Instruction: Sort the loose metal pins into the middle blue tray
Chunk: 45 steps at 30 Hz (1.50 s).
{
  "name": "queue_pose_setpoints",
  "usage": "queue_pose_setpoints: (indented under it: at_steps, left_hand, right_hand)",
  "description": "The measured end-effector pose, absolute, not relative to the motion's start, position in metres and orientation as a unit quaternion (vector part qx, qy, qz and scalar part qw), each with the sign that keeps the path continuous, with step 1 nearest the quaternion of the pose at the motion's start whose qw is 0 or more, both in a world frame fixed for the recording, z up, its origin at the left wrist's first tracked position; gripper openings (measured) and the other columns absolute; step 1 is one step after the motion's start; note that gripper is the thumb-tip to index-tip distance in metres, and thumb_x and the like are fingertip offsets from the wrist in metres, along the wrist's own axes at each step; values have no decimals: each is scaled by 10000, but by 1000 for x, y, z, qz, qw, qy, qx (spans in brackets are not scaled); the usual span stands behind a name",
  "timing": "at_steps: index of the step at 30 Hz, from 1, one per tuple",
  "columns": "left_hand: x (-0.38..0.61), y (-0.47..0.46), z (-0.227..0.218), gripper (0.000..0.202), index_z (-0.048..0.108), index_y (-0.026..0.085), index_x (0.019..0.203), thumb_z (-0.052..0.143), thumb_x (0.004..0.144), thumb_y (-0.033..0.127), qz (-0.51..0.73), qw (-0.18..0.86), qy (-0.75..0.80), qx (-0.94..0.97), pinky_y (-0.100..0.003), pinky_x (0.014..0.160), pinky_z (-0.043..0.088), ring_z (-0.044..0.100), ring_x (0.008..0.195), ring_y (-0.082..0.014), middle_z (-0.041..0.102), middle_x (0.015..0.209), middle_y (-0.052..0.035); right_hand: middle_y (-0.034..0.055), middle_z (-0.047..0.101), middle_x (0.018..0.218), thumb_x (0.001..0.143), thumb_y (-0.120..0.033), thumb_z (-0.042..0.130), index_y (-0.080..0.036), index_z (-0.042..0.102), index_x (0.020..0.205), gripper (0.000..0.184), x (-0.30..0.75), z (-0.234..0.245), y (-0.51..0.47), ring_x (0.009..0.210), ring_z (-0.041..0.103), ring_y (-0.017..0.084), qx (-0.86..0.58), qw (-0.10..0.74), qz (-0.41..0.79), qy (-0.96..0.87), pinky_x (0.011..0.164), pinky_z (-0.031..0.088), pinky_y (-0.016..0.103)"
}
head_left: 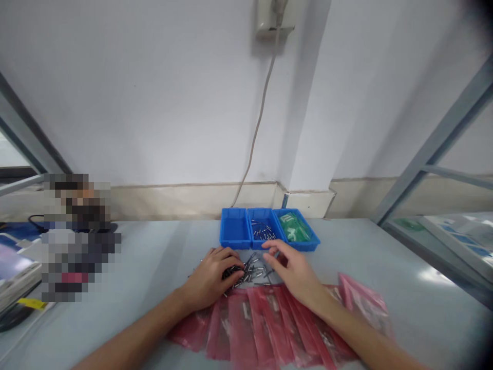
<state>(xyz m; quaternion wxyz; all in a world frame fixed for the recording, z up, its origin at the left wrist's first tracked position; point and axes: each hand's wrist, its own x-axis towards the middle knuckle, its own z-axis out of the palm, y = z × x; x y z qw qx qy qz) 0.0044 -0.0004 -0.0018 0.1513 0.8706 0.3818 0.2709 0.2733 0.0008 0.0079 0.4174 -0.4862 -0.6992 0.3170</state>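
Observation:
My left hand (pixel 211 275) lies over a loose pile of small dark and silver metal pins (pixel 250 270), thumb and fingers apart around part of it. Its palm and some pins beneath are hidden. On the pile's right side, my right hand (pixel 295 267) hovers with curved fingers and a gap between thumb and forefinger; nothing shows in it. Below both hands, several pink plastic bags (pixel 242 329) lie overlapping in a row, some with small metal parts visible inside. My right forearm passes over the bags at the right.
Three blue bins stand behind the pile: a left bin (pixel 235 241) with a bare floor, a middle bin (pixel 253 244) of metal pins, and a right bin (pixel 315 241) holding green-and-white packets (pixel 295 227). A cable (pixel 262 108) hangs down the wall. Another person (pixel 82 241) is at the left.

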Motion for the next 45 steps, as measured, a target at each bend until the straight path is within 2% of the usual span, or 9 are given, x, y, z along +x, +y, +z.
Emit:
queue_pose_setpoints:
  at_steps: [3,8,17,24,29,33,37,41,45]
  left_hand:
    - [5,-1,-2,126,758,258,1106,650,1096,322,274,153,385,868,-423,1005,497,659,1090,-237,729,1193,-39]
    - [5,-1,0,120,757,255,1122,654,1094,311,269,156,388,868,-428,1021,489,660,1092,-238,735,1181,-35]
    - [4,0,2,141,758,244,1143,634,1102,298,261,140,371,880,-427,1020,486,654,1108,-241,730,1203,-48]
    - [2,1,-1,170,761,253,1155,613,1112,325,258,132,366,884,-430,1012,502,655,1106,-246,727,1216,-55]
    - [1,2,-2,162,761,267,1154,614,1110,319,260,135,366,883,-435,1010,511,664,1101,-247,727,1209,-51]
    - [2,2,-1,166,761,267,1162,610,1112,317,259,140,363,884,-443,1009,510,660,1115,-249,726,1210,-52]
    - [2,2,-2,166,760,263,1165,612,1114,319,258,140,364,884,-441,1003,503,655,1129,-249,723,1218,-52]
    - [2,2,-2,158,756,259,1165,617,1114,314,257,141,364,884,-444,1010,497,652,1123,-245,721,1218,-49]
    - [2,2,-1,155,755,259,1161,617,1113,310,256,141,364,884,-447,1015,498,654,1114,-243,723,1211,-45]
  right_hand:
    - [66,690,1201,1032,-363,682,-312,737,1254,234,274,1,-3,1062,704,289,-484,334,251,-769,949,552,438]
    - [57,677,1104,1077,-237,586,-266,719,1092,137,272,-1,-4,997,696,271,-476,285,232,-799,928,533,427]
    - [28,645,1008,1083,-185,530,-244,621,968,158,270,2,-4,931,638,223,-458,322,200,-804,860,475,353]
    - [-15,658,876,1059,-266,536,-243,579,945,124,272,5,-2,766,606,189,-496,369,293,-729,720,450,313]
    - [1,726,967,1012,-241,586,-242,600,926,87,277,0,3,826,653,195,-493,404,304,-708,753,470,312]
    - [12,709,963,1023,-229,618,-239,658,920,111,277,1,1,880,652,211,-480,358,260,-757,814,459,331]
    - [41,699,1125,1059,-224,587,-250,636,1098,68,277,9,-2,984,663,219,-486,335,202,-781,867,461,342]
    - [-13,679,853,1014,-288,658,-247,572,916,137,282,21,-5,757,615,194,-515,229,171,-808,687,392,306]
    - [1,673,791,920,-209,685,-233,544,809,181,285,23,-8,730,593,201,-521,169,121,-828,667,316,316]
